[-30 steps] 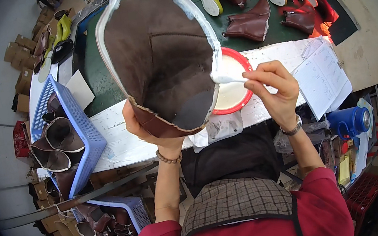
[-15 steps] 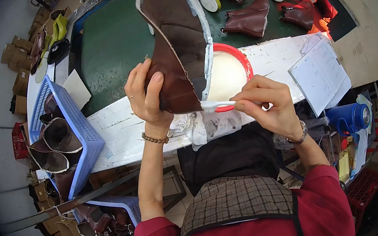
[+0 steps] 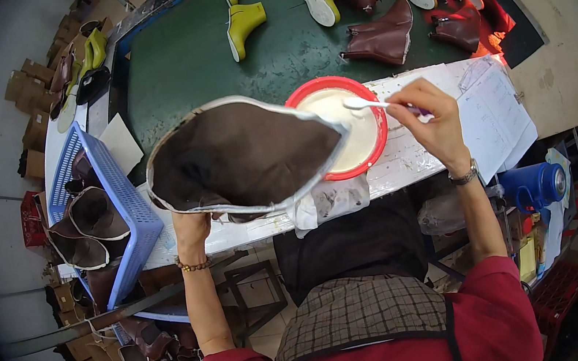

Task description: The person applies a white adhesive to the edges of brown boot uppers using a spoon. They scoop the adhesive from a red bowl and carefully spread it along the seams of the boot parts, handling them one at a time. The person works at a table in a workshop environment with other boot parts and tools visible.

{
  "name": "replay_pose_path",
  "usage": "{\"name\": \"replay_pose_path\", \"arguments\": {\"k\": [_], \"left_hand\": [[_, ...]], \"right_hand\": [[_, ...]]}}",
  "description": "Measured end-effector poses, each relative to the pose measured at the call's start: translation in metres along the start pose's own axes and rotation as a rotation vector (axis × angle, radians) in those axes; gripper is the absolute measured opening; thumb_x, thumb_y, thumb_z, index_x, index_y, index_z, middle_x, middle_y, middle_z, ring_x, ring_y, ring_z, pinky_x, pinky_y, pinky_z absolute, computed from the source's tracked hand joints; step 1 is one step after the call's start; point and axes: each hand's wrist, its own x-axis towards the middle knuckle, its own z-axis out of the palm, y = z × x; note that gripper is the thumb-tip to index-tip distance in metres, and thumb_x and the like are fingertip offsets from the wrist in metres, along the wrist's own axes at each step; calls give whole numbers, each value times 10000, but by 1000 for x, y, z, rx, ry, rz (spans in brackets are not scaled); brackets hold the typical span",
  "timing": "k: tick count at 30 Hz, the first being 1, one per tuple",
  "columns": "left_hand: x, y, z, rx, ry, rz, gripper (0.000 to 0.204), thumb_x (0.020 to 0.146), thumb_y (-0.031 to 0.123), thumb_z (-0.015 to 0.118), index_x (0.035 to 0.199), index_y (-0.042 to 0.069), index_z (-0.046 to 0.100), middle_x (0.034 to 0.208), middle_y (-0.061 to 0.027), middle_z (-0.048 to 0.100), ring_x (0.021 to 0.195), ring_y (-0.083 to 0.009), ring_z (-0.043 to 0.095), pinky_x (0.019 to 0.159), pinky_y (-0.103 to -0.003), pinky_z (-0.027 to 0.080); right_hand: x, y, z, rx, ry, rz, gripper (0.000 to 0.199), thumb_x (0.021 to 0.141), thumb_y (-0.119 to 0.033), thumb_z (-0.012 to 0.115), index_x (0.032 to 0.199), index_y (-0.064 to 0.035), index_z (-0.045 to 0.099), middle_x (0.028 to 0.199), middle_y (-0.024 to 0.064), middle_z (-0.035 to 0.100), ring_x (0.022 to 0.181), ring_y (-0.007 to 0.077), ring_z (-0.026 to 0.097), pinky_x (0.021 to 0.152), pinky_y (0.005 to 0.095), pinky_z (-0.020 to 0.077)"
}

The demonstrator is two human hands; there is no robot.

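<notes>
A brown leather boot upper [image 3: 240,150] is held up over the white table, its wide opening facing me and its edge coated white. My left hand [image 3: 192,227] grips it from below; the boot upper hides most of the fingers. Between the pinched fingers of my right hand [image 3: 431,112] is a slim white brush [image 3: 365,103], shaped like a toothbrush. Its head is over the white paste [image 3: 357,143] in a round red-rimmed bowl [image 3: 381,130]. The boot upper overlaps the bowl's left side.
Brown boot uppers [image 3: 383,33] and yellow-green heeled shoe forms [image 3: 247,27] lie on the green surface [image 3: 177,70]. A blue basket [image 3: 133,202] of uppers stands left. Papers [image 3: 490,111] and a blue jug [image 3: 530,187] are at right, a stained cloth [image 3: 340,199] in front.
The boot upper has moved left and tipped so its opening faces me. My right hand has carried the brush from its edge up and right, over the bowl.
</notes>
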Motion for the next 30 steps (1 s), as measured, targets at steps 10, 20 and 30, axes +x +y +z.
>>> {"name": "replay_pose_path", "arguments": {"k": [10,20,30], "left_hand": [[-5,-20,11,253,300,33,638,903,-11,703,1484,26,443,1392,-124,572,1246,-220,577,1011,-352,519],[8,-47,50,16,281,-108,630,896,-31,704,1474,40,463,1383,-115,578,1230,-216,593,956,-349,563],[62,28,150,-241,172,-736,322,696,-244,598,973,-94,664,712,-155,653,524,-207,619,371,-273,401]], "right_hand": [[22,-26,14,238,-70,-182,102,833,-41,806,925,-10,773,836,43,693,689,104,604,589,238,456],[50,-45,25,337,-111,-255,98,867,-43,782,962,-17,778,872,53,698,745,111,643,603,259,470],[85,-57,24,26,-281,-581,128,835,-237,813,900,-131,784,865,-28,686,829,138,629,832,317,385]]}}
